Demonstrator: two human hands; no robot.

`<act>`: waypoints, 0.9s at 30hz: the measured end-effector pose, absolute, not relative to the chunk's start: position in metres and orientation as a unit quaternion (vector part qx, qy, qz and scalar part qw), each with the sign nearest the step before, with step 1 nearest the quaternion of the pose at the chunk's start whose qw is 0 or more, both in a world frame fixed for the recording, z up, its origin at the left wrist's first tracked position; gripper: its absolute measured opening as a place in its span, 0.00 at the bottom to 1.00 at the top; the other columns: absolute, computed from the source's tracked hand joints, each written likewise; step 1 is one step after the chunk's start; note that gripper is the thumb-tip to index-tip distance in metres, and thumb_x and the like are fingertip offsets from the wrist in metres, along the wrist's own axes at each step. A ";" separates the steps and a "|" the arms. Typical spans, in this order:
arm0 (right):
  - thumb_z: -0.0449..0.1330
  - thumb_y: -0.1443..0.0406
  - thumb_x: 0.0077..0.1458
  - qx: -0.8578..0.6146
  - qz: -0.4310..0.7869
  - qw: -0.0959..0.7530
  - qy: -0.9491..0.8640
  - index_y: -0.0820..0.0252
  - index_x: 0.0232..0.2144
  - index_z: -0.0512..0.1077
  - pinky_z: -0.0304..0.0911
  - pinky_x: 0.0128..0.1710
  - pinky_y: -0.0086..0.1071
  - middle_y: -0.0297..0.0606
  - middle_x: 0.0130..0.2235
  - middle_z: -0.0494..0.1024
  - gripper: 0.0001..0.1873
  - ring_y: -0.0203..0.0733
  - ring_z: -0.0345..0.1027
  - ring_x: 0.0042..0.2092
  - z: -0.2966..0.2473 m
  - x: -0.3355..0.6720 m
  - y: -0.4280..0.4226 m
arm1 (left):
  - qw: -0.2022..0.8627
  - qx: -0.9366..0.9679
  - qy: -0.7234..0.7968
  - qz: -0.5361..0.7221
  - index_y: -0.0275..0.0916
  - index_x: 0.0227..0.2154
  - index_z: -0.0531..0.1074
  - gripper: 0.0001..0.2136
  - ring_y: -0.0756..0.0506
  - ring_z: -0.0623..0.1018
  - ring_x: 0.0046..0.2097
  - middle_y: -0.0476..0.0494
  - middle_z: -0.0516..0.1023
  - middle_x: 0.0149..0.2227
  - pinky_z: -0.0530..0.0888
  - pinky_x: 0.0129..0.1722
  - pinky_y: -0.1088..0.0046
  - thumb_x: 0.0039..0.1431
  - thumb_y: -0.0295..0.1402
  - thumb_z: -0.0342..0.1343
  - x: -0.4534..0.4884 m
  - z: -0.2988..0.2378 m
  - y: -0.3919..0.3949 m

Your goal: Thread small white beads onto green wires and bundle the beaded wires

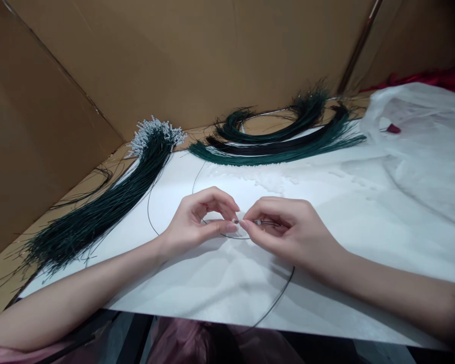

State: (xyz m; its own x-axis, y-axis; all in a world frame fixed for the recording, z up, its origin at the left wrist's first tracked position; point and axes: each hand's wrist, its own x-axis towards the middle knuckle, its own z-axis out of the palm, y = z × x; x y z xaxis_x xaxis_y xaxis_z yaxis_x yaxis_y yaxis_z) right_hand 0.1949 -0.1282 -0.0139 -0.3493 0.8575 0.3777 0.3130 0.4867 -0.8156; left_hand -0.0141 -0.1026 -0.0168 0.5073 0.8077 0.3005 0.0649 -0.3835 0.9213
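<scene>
A: What are the fingers doing?

B: Both hands pinch. The left hand [199, 217] brings thumb and forefinger together at a tiny piece whose shape I can't make out; the right hand [284, 220] closes thumb and forefinger on thin dark wire [268, 223], which runs back under its curled fingers.

A: Why hold them tip to tip?

B: Probably because the parts are so small: fingertips meeting steady both sides of the join, and the curled fingers seem to stop the springy wire swinging.

A: And the white scrap [242, 231]?

B: Right at the fingertips, between the two hands. I can't tell whether it's gripped or lies behind them.

A: Why the bundles beyond?

B: The white-tipped bundle [109, 202] lies past the left fingers, its pale tips gathered at the far end, perhaps for easy picking. The curved green strands [276, 157] lie straight beyond both hands, and the plastic bag [428, 151] sits off beyond the right fingers, presumably leaving the near tabletop [167, 293] for the hands.
</scene>
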 end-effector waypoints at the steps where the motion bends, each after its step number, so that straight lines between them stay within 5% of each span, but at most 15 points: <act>1: 0.61 0.71 0.54 -0.389 0.325 0.416 -0.755 0.62 0.25 0.75 0.52 0.23 0.26 0.31 0.24 0.72 0.07 0.29 0.57 0.24 -0.014 0.195 -0.129 | 0.463 0.734 0.298 0.397 0.38 0.38 0.75 0.13 0.49 0.79 0.37 0.47 0.78 0.34 0.76 0.41 0.73 0.50 0.21 0.67 -0.014 -0.016 -0.103; 27: 0.61 0.74 0.52 -0.383 0.296 0.430 -0.762 0.63 0.24 0.74 0.52 0.24 0.25 0.30 0.23 0.70 0.07 0.27 0.56 0.24 -0.016 0.195 -0.128 | 0.356 0.798 0.296 0.386 0.39 0.43 0.74 0.13 0.49 0.79 0.38 0.46 0.79 0.36 0.76 0.41 0.72 0.55 0.25 0.66 -0.010 -0.014 -0.107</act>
State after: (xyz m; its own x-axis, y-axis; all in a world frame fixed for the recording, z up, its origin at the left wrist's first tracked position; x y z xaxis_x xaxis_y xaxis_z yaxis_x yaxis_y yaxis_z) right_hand 0.1950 -0.1281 -0.0164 -0.3367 0.8381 0.4292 0.3286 0.5317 -0.7806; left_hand -0.0099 -0.1068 -0.0141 0.5270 0.7471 0.4051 0.1975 -0.5713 0.7966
